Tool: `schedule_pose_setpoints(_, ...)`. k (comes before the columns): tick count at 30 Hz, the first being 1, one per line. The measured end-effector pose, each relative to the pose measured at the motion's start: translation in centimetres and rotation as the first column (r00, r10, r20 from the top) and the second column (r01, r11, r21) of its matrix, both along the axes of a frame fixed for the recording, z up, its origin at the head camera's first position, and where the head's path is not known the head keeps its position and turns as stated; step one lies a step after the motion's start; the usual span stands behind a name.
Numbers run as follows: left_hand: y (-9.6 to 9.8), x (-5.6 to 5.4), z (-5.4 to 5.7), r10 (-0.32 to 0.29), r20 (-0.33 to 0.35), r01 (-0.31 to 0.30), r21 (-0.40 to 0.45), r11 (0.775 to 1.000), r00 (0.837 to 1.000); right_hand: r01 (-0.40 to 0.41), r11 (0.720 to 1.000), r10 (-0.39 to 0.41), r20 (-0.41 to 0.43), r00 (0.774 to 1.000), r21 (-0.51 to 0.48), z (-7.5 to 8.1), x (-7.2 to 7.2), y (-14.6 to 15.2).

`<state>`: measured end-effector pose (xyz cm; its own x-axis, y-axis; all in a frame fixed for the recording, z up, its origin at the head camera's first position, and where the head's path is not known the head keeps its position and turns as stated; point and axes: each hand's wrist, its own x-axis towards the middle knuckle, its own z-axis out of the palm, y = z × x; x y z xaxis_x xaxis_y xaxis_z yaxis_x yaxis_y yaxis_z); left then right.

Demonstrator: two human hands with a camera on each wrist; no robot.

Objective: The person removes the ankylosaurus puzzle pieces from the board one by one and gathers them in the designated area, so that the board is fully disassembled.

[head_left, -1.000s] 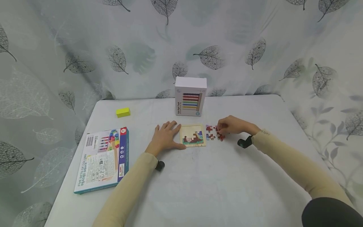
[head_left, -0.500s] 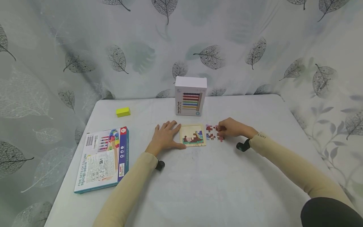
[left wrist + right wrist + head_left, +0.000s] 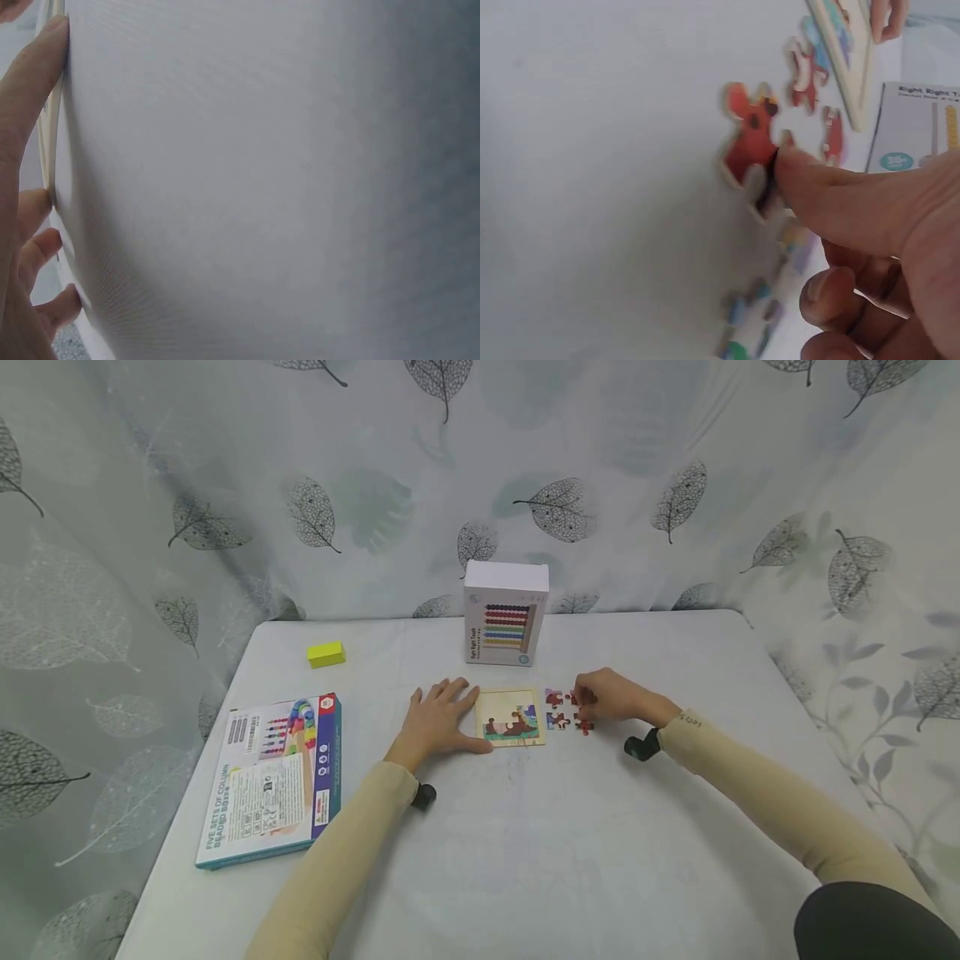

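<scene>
While the left hand is resting spread (mid-picture), the right hand is pinching a red piece, likely needing lifting.

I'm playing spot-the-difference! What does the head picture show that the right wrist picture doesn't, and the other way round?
Only the head view shows the yellow block, the column-bead box, the beige sleeves and the curtain's leaf prints.

Only the right wrist view clearly shows a blue-and-green puzzle piece near its bottom edge, and the detailed print on the red puzzle piece at the right thumb.

Both show the right hand, at least some of the left hand, the wooden puzzle frame, other puzzle pieces, the white abacus box and the white tabletop.
</scene>
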<state>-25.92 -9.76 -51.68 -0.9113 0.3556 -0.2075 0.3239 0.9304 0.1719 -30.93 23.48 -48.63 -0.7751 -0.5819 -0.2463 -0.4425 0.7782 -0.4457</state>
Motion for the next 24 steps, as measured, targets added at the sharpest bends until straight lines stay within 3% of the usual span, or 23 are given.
schedule_pose_setpoints(7, 0.1, 0.2, 0.3, 0.008, 0.010, -0.008, 0.006, 1.000, 1.000, 0.028, 0.999, -0.031, -0.065, 0.997, -0.042, 1.2, -0.7, -1.8)
schedule_pose_setpoints(12, 0.1, 0.1, 0.5, 0.007, 0.014, -0.007, 0.002, 1.000, 1.000, -0.102, 0.994, 0.101, -0.033, 0.994, -0.035, 1.0, -0.3, -4.8)
schedule_pose_setpoints(17, 0.0, 0.1, 0.6, -0.004, 0.007, 0.004, 0.005, 1.000, 1.000, -0.199, 0.977, 0.202, -0.040, 0.979, 0.073, 0.4, 0.3, -7.5)
schedule_pose_setpoints(20, 0.0, 0.1, 0.5, -0.006, 0.008, 0.006, 0.005, 1.000, 1.000, -0.192, 0.972, 0.195, -0.015, 0.981, 0.139, 0.2, 0.3, -8.4)
schedule_pose_setpoints(24, 0.0, 0.1, 0.5, -0.003, 0.012, 0.003, 0.002, 1.000, 1.000, -0.172, 0.975, 0.172, 0.015, 0.985, 0.142, 0.0, 0.2, -8.8)
